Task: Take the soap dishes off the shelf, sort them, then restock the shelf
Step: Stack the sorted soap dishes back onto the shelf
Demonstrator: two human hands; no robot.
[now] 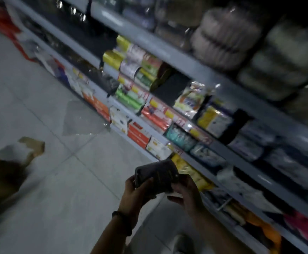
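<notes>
Frame blurred. L hand (137,191) grips the L end of the dark soap dishes (156,174). R hand (185,194) is curled under the R end, also gripping. Dishes are clear of the shelf unit (186,59); count unreadable. Shelf rims run close along R of R hand, packed w/ goods. Open tiled floor (67,180) L of L hand. Cardboard box (1,177) well L. Clear plastic sheet (83,120) ahead, at shelf base.

Your view is dim and motion-blurred; the floor (61,189) catches pale light, the shelves (186,60) darken toward upper right.
</notes>
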